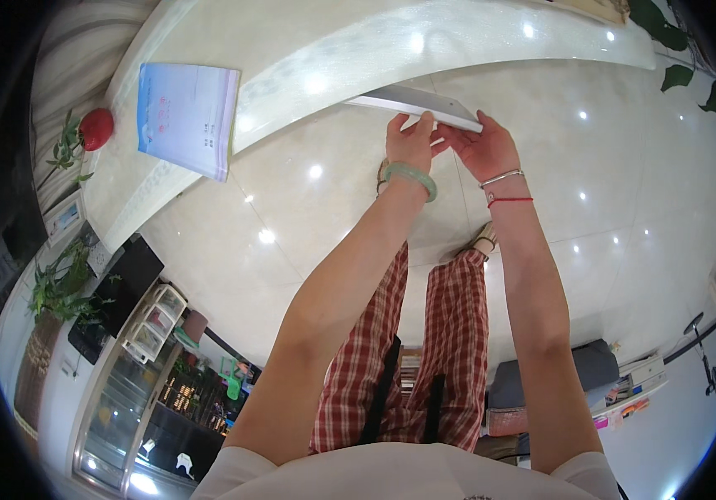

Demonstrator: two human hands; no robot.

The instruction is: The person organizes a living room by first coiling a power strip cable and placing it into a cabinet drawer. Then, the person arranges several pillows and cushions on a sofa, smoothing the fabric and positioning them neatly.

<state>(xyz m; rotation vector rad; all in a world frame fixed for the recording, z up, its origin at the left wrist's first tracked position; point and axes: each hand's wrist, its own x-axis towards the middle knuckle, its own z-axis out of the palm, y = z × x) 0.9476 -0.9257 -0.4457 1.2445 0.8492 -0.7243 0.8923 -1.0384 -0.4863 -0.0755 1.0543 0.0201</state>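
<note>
Both my hands hold a thin, flat, white and grey object (424, 103) out in front of me, tilted so that mostly its long edge shows. I cannot tell what kind of thing it is. My left hand (410, 143), with a pale green bangle at the wrist, is closed on its near edge, the thumb pressed against it. My right hand (491, 148), with a silver bangle and a red cord, cups its right end from below, fingers curled around it. The object's far left end reaches the table's edge.
A curved, glossy white table (308, 50) runs across the far side. On its left part lies a blue and lilac book (187, 117), overhanging the near edge. A red flower (96, 129) stands farther left. Green leaves (658, 25) hang at the far right. Pale tiles (316, 200) cover the floor.
</note>
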